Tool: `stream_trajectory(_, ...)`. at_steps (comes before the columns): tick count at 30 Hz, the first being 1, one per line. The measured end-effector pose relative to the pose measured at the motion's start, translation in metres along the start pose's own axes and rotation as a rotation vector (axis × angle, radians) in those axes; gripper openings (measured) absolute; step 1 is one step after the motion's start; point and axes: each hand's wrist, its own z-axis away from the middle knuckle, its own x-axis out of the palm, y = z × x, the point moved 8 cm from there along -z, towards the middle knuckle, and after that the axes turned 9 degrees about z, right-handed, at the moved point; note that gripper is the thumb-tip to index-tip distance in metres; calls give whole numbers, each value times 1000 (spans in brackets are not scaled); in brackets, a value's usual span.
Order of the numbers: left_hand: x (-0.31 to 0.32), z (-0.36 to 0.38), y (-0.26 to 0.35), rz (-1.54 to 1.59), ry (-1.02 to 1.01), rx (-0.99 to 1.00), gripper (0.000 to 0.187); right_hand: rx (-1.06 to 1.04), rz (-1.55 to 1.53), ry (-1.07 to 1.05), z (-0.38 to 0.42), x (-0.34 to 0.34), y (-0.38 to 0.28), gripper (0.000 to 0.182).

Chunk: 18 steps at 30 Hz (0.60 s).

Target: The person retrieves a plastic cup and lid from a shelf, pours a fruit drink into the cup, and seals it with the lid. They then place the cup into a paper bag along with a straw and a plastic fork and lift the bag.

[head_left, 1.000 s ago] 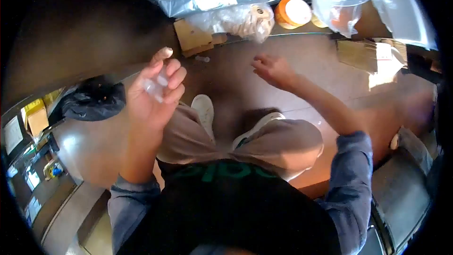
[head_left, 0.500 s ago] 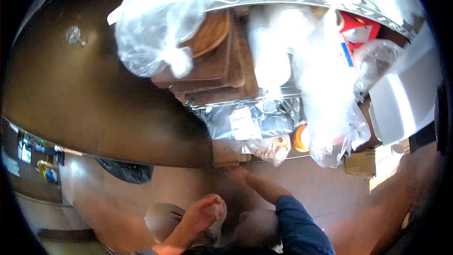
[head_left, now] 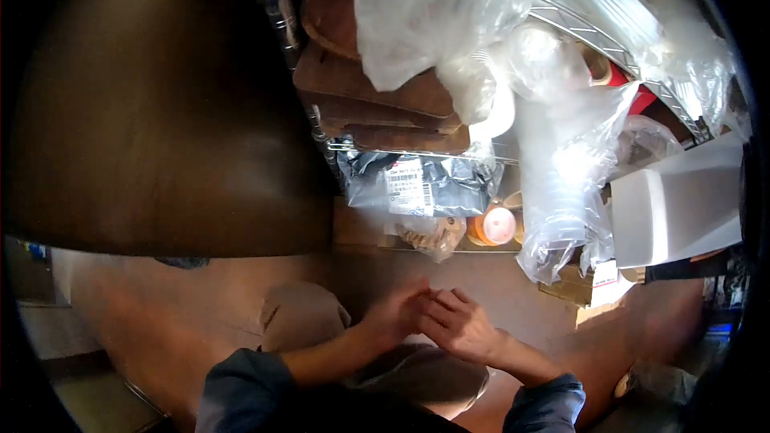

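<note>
My two hands meet in front of my bent knees, above the reddish-brown floor (head_left: 200, 305). My left hand (head_left: 397, 311) is smeared by motion, and its fingertips touch or overlap those of my right hand. My right hand (head_left: 459, 325) has its fingers curled inward toward the left one; whatever lies between them, if anything, is hidden. Beyond the hands, low under the shelf, are a brown cardboard box (head_left: 357, 226), a clear bag with brown contents (head_left: 433, 234) and an orange container with a pale lid (head_left: 497, 226).
A wire shelf (head_left: 321, 135) holds brown wooden boards (head_left: 377, 96), a dark plastic package with a white label (head_left: 465, 184) and bagged clear cups (head_left: 557, 208). A large dark brown surface (head_left: 176, 128) rises at left. A white bin (head_left: 682, 208) stands at right.
My right hand has drawn back from beside the cardboard box to meet my left hand, which has moved up and right. The view has shifted, with the shelf now further right.
</note>
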Motion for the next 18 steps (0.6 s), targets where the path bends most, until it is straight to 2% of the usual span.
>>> stream_trajectory(2,13,-5,-4,-113,-35,-34,31,-6,192,-24,-6,-20,-11,37)
stream_trajectory(4,37,-2,-1,-223,-69,-67,31,20,374,229,3,-57,-19,41)
stream_trajectory(5,54,6,12,-336,40,-22,30,20,506,369,2,-89,-7,40)
stream_trajectory(6,62,11,23,-452,151,19,30,393,218,532,-3,-132,29,37)
stream_trajectory(7,65,11,25,-403,162,47,29,757,-85,685,3,-158,69,35)
stream_trajectory(8,65,12,23,-409,159,37,29,733,424,702,-7,-190,89,29)
stream_trajectory(9,61,16,27,-534,173,80,27,690,468,814,-10,-205,122,29)
stream_trajectory(10,57,19,29,-664,187,118,26,665,713,776,-19,-213,148,30)
stream_trajectory(11,44,17,26,-681,186,99,26,782,741,619,-31,-214,187,31)
stream_trajectory(13,21,12,14,-508,89,-37,24,859,822,168,-46,-192,269,33)
stream_trajectory(14,28,14,13,-528,89,-54,24,905,814,-60,-52,-176,298,36)
stream_trajectory(16,30,26,17,-426,325,-34,23,737,965,269,-58,-166,300,39)
stream_trajectory(17,24,26,20,-442,326,-40,23,835,626,337,-51,-169,327,45)
stream_trajectory(18,23,23,20,-403,185,-70,24,843,629,347,-38,-166,336,45)
